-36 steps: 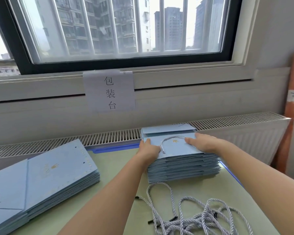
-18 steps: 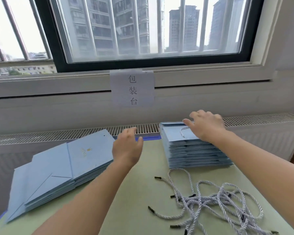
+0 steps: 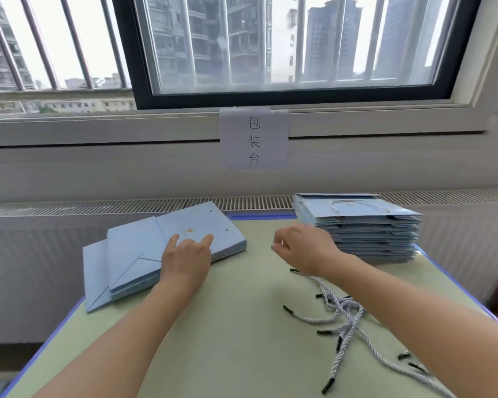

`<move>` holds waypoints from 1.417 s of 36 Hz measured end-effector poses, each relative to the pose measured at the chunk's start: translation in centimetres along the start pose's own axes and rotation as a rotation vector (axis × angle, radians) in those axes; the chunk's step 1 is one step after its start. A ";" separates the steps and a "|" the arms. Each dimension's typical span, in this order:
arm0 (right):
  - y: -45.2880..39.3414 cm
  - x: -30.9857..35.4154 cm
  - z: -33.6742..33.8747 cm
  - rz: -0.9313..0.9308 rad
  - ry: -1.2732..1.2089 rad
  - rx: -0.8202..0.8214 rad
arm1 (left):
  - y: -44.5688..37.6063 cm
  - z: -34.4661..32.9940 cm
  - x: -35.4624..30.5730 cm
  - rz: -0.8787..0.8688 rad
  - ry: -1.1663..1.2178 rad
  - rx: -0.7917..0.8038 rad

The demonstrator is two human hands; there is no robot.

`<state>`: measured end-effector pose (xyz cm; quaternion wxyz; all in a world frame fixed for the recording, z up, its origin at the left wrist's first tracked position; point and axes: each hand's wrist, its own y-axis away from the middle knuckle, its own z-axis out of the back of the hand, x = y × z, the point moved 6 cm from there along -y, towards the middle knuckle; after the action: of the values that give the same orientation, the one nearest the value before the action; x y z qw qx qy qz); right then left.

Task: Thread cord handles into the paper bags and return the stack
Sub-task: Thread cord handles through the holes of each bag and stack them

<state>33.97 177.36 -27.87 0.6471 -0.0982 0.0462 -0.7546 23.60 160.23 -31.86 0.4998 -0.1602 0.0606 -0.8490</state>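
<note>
Two stacks of flat light-blue paper bags lie on the green table (image 3: 242, 326). The left stack (image 3: 144, 254) has no cords; my left hand (image 3: 186, 254) rests on its top bag with fingers spread. The right stack (image 3: 362, 228) is taller, and its top bag shows a white cord handle (image 3: 357, 205). My right hand (image 3: 302, 248) hovers between the stacks, just left of the right one, with fingers loosely curled and nothing in it. A heap of loose grey-white cords with black tips (image 3: 345, 320) lies on the table under my right forearm.
A slatted radiator cover (image 3: 98, 205) runs behind the table under a window. A paper sign (image 3: 253, 137) with printed characters is taped to the sill. The table's blue edge (image 3: 49, 337) runs along the left side.
My left hand moved left and came down onto the left stack. My right hand left the top of the right stack and pulled back toward the middle. The view shifted left.
</note>
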 end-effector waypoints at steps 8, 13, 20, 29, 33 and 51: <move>1.1 -0.7 -1.9 -0.053 -0.190 0.130 | -0.3 -0.7 1.0 0.022 0.116 0.051; 1.6 -1.4 -2.3 -0.051 -0.221 0.147 | -0.7 -0.4 1.3 0.036 0.107 0.072; 1.0 -1.8 -2.7 -0.093 -0.342 0.152 | -0.3 0.1 1.4 -0.053 0.043 0.011; 0.7 -0.8 -2.3 -0.391 -1.257 0.205 | 4.9 6.9 1.0 -0.256 0.186 -0.634; 1.1 -0.2 -3.1 -0.441 -1.573 0.428 | 9.9 8.9 -1.7 -0.484 0.224 -0.641; 8.7 1.3 -1.8 -0.117 -1.525 0.533 | 3.3 5.7 -4.9 0.032 0.811 0.165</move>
<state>41.81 174.60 -31.26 0.4617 -0.4305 -0.5943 -0.4983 30.42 163.19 -28.44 0.4595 0.2291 0.1867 -0.8375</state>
